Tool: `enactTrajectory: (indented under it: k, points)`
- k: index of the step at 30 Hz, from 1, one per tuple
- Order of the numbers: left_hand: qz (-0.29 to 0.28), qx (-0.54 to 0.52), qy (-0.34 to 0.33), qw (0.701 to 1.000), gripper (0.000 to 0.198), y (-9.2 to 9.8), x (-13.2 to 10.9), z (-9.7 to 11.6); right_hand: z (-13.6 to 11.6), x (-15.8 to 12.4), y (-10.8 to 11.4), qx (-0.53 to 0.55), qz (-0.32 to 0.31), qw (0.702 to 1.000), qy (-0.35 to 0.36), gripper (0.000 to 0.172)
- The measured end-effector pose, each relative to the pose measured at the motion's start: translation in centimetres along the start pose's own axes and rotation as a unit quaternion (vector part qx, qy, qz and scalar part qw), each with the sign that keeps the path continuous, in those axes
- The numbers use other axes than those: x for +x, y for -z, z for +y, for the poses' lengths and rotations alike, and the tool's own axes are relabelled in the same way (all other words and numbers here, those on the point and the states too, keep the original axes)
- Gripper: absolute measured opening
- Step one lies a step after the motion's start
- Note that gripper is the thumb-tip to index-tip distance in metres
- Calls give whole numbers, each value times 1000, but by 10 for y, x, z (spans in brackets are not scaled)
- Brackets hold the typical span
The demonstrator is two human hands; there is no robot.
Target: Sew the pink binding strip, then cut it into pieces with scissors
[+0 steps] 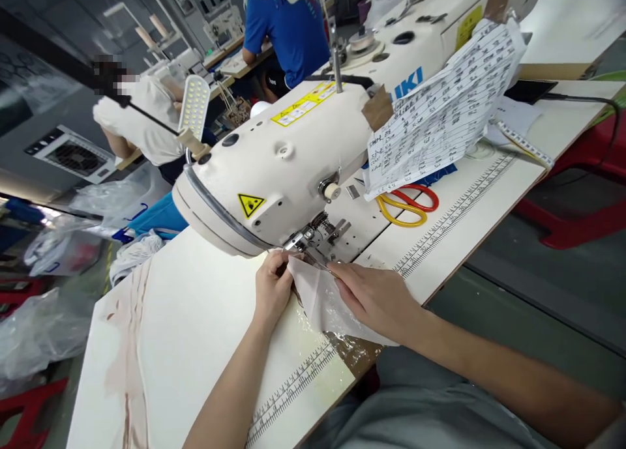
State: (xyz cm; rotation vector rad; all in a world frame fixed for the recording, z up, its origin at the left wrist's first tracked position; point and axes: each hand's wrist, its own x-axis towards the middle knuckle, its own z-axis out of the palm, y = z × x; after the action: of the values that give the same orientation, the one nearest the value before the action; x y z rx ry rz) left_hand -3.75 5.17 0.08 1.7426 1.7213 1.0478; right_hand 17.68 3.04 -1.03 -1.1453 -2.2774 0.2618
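Note:
A sewing machine point(274, 169) stands over a white table, its needle and presser foot area point(306, 240) just beyond my hands. A thin white fabric point(320, 299) runs from the presser foot toward the table's front edge. My left hand point(274, 286) is closed, pinching the fabric's left edge close to the foot. My right hand point(376, 299) is closed over the fabric's right side, thumb beneath and fingers pointing at the foot. A narrow shiny metal piece lies at its fingertips; I cannot tell whether it is held. The needle tip is hidden.
Scissors with red and yellow handles point(405, 204) lie right of the machine, below a handwritten sheet point(445, 110). A printed ruler point(293, 387) follows the table's front edge. An LED lamp point(194, 107) hangs at left. Two people point(288, 35) sit beyond.

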Motion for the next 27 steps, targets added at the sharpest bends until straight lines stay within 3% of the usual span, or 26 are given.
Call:
enactTrajectory:
  k: [12, 27]
  points:
    - [-7, -3, 27, 1000, 19, 0, 1, -1, 0, 1, -2, 18, -5, 1000, 3, 28]
    - [-3, 5, 7, 1000, 18, -2, -1, 0, -3, 3, 0, -7, -12, 1000, 0, 29]
